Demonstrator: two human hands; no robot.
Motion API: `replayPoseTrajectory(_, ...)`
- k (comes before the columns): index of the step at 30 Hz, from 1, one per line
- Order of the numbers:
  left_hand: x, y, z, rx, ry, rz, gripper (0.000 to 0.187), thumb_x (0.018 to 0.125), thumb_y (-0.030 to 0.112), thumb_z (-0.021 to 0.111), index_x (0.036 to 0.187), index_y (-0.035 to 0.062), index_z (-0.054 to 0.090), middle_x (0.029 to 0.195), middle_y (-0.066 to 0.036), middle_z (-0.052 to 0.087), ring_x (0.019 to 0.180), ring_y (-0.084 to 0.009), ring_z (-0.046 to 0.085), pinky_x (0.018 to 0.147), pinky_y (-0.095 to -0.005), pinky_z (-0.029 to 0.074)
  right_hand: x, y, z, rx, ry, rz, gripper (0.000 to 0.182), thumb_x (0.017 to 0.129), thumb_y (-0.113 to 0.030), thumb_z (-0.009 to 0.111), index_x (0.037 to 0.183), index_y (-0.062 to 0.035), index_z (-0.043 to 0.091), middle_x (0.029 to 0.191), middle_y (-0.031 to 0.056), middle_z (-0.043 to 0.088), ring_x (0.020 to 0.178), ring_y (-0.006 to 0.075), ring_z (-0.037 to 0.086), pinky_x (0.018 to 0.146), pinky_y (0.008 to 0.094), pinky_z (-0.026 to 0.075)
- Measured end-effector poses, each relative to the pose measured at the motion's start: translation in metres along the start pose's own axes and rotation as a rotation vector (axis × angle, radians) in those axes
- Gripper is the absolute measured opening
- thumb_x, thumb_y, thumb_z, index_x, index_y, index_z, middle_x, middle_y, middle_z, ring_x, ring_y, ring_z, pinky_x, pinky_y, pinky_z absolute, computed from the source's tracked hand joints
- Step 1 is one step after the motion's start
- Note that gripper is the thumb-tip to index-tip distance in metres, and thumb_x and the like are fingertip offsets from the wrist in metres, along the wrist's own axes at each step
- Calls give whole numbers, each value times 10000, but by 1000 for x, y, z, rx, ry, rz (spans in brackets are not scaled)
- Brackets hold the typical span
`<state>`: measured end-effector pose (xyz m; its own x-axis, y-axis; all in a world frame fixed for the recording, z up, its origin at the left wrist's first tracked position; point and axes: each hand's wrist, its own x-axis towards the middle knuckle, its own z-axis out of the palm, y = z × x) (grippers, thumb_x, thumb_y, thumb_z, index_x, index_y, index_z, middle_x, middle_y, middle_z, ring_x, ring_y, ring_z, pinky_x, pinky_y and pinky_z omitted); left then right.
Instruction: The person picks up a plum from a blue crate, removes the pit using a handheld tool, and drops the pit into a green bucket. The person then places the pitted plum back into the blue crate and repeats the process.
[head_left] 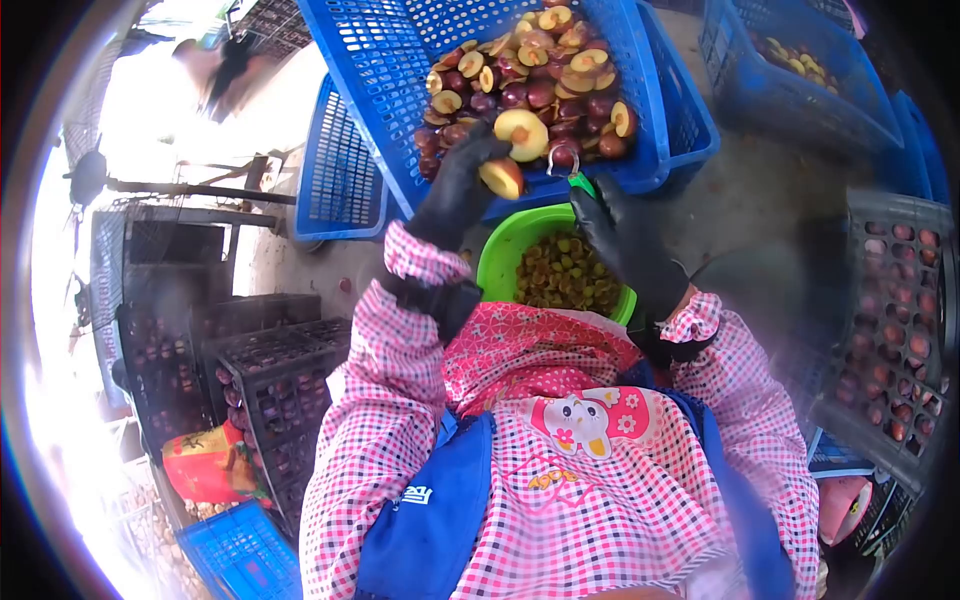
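Observation:
My left hand [455,190], in a black glove, is closed around a cut plum half [502,180] at the near edge of the blue crate [375,110]. Another pale-fleshed plum half [521,134] lies right at its fingertips. In my right hand [625,240], also gloved in black, is a pitting tool with a green handle [581,183] and a thin wire loop pointing at the crate. Halved plums [540,90], some cut side up and some skin side up, fill the crate. Below my hands a bright green basin [497,262] holds many brownish pits [568,275].
Black crates of whole plums stand at left [270,370] and right [895,330]. More blue crates sit at upper left [335,170] and upper right [800,90], the latter holding plum halves. A red and yellow bag [207,465] rests at lower left, above a blue basket [240,550].

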<state>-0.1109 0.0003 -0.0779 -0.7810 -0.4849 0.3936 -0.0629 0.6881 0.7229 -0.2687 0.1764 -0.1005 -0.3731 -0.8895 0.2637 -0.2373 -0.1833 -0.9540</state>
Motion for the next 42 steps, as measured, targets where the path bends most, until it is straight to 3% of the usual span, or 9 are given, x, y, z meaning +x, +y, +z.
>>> replayPoseTrajectory(1,-11,15,1,133,-11,87,352,920,286,574,1138,10,583,1120,-137,629,1057,-249,613,899,-365,485,0,0,2,6,-8,-4,262,939,-298,596,1011,-49,560,767,169,630,701,352,636,600,418,457)
replayPoseTrajectory(3,-19,53,17,-1029,150,-654,372,986,319,496,1173,3,552,1122,-117,629,1026,-224,621,878,-343,493,-5,2,5,-188,-32,-4,270,939,-324,581,956,-56,552,722,181,616,684,385,619,586,456,453)
replayPoseTrajectory(4,-23,60,26,-1049,162,-690,421,1014,383,444,1220,26,532,1117,-95,628,990,-186,622,858,-319,496,-7,1,6,-186,-37,-1,270,939,-324,581,956,-56,552,722,181,616,684,385,619,586,456,453)
replayPoseTrajectory(21,-37,54,53,-844,292,-717,590,1000,532,372,1078,-1,613,979,-38,644,854,-99,585,765,-264,475,-14,14,16,-317,-124,-126,361,924,-375,586,867,-19,618,696,202,626,638,392,617,574,474,466)
replayPoseTrajectory(25,-42,40,54,-684,254,-669,561,1000,514,368,1160,0,526,1047,-132,621,909,-217,630,803,-362,536,-14,6,11,-270,-204,-36,377,926,-377,585,872,-5,619,709,211,622,634,385,611,591,471,469)
replayPoseTrajectory(28,-37,45,47,-656,186,-666,574,994,538,358,1117,9,545,944,-114,634,806,-198,636,737,-344,542,-11,-1,8,-65,-240,-73,384,950,-386,556,894,-10,615,638,141,599,564,278,587,543,407,451)
replayPoseTrajectory(33,-28,64,48,-490,194,-575,632,1011,541,307,970,7,641,839,-50,661,765,-113,605,722,-263,482,-4,-19,-12,880,-751,874,392,999,-436,450,975,-72,594,534,-28,407,375,55,335,369,210,253)
replayPoseTrajectory(36,-23,76,48,-464,238,-534,638,1016,536,287,1013,3,637,869,-59,663,770,-124,610,737,-274,490,-13,-14,-5,1341,-795,863,406,996,-458,442,956,-78,581,522,-32,393,336,63,280,336,208,217)
replayPoseTrajectory(42,-18,56,5,-307,584,-496,585,1026,494,320,1058,-6,622,839,-62,640,734,-135,613,629,-288,505,-17,-11,0,894,-799,641,385,993,-429,471,923,-78,613,550,-34,455,376,56,342,370,213,260)
